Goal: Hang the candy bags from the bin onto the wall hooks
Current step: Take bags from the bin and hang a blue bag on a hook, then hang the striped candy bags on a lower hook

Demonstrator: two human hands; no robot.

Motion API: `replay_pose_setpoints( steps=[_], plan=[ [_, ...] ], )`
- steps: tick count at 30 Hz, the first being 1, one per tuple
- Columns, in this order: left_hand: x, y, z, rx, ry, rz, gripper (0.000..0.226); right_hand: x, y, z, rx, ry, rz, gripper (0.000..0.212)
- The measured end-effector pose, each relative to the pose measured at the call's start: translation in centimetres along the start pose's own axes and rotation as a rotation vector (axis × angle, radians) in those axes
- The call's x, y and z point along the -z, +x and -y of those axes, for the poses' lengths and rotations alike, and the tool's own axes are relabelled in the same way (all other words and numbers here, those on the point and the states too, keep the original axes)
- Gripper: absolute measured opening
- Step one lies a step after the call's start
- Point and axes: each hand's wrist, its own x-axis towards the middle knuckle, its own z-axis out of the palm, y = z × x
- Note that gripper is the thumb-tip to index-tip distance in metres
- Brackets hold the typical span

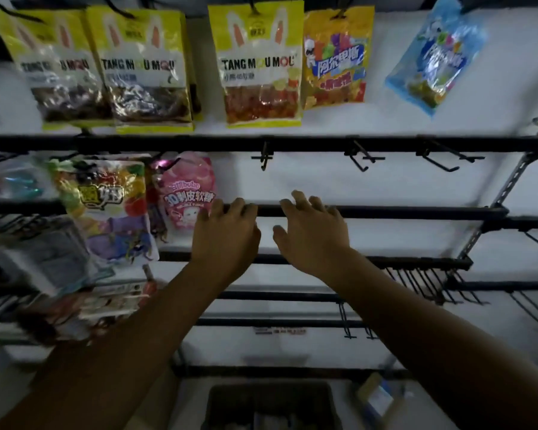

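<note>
wall stock, top row: three yellow rabbit-ear bags, each printed "tang mou mou". left yellow bag [59, 66] and second yellow bag [143, 69] hold dark contents; middle yellow bag [258, 66] holds orange sweets. beside it hangs an orange-yellow bag [336, 57] with blue chinese characters. far right is a blue bag [435, 54], hanging tilted, its lettering too blurred to read.

second row, left: a multicoloured bag [106, 209] with a yellow chinese logo, and a pink bag [187, 193] marked "3d" plus chinese characters. the bags lower left are blurred.

bare hooks [362, 156]: several on the second rail, more on the lower rails to the right.

my left hand [227, 234] and my right hand [311, 234]: both raised before a black rail [416, 211], fingers loosely spread, nothing in either.

bin [218, 398]: low, beneath the rack, dim; something lies inside, but i cannot count it.

progress, my estimate: well under way but unfinished. the next bag has to come from the bin.
</note>
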Motion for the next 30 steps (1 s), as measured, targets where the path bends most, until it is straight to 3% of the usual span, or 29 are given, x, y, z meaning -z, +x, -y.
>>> replay_pose_setpoints(
  steps=[16, 30],
  plan=[
    [-14.7, -11.5, 5.6, 0.007, -0.181, 0.503, 0.046, -18.1, -4.1, 8.1, -0.155, 0.002, 0.519, 0.059],
    [-26.5, -21.0, 3.0, -0.038, -0.273, 0.840, 0.038, -31.8, -11.5, 8.9, -0.230, 0.118, 0.827, 0.057]
  ],
)
